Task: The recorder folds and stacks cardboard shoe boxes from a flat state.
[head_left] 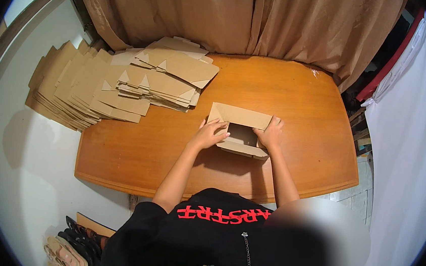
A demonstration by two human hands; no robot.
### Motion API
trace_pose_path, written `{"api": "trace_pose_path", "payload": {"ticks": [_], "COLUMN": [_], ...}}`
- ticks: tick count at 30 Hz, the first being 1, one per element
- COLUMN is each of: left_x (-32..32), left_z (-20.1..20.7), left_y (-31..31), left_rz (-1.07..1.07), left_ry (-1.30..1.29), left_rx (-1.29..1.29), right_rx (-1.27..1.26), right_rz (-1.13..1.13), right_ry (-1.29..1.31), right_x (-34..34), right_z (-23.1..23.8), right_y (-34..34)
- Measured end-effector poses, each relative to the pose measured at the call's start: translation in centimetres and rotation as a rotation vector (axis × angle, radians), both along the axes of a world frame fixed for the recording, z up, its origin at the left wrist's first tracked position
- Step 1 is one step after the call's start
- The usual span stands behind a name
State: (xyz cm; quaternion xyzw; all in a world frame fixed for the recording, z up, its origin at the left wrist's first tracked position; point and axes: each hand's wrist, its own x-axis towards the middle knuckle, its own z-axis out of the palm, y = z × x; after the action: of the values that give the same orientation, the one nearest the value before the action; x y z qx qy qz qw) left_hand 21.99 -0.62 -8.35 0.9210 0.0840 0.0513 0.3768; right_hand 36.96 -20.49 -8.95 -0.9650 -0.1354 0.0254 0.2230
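A brown cardboard box [241, 115] stands on the wooden table in front of me, its top side open and its dark inside showing. Its far flap leans outward, and a near flap is folded out toward me. My left hand [210, 135] grips the box's left end, with fingertips over the edge by the opening. At the right end, my right hand [270, 133] holds the box wall, the thumb toward the opening and the fingers around the outer side. Parts of both hands' fingers are hidden by the cardboard.
Several flat, folded cardboard pieces [178, 65] lie stacked at the table's far left, some overhanging its left edge. The orange-brown table [315, 126] has curved edges. A brown curtain [193, 14] hangs behind it, a white cloth [406, 124] at the right. Shoes [79, 245] sit lower left.
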Motion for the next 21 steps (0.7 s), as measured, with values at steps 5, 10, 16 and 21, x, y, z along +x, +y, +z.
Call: {"api": "trace_pose_path", "payload": {"ticks": [5, 10, 16, 21], "left_x": [0.3, 0.8, 0.2, -1.4], "left_z": [0.3, 0.0, -0.4, -1.6], "left_y": [0.1, 0.3, 0.8, 1.8], "left_rz": [-0.044, -0.087, -0.067, -0.102], "left_ry": [0.115, 0.184, 0.112, -0.026], "left_rx": [0.060, 0.132, -0.135, -0.264], "right_rx": [-0.035, -0.074, 0.001, 0.345], "right_rz": [-0.009, -0.015, 0.012, 0.090], "right_ry": [0.061, 0.011, 0.045, 0.164], "right_x": [-0.3, -0.6, -0.6, 3.3], "right_z": [0.8, 0.7, 1.4, -2.5], "right_y": [0.1, 0.2, -0.1, -2.5]}}
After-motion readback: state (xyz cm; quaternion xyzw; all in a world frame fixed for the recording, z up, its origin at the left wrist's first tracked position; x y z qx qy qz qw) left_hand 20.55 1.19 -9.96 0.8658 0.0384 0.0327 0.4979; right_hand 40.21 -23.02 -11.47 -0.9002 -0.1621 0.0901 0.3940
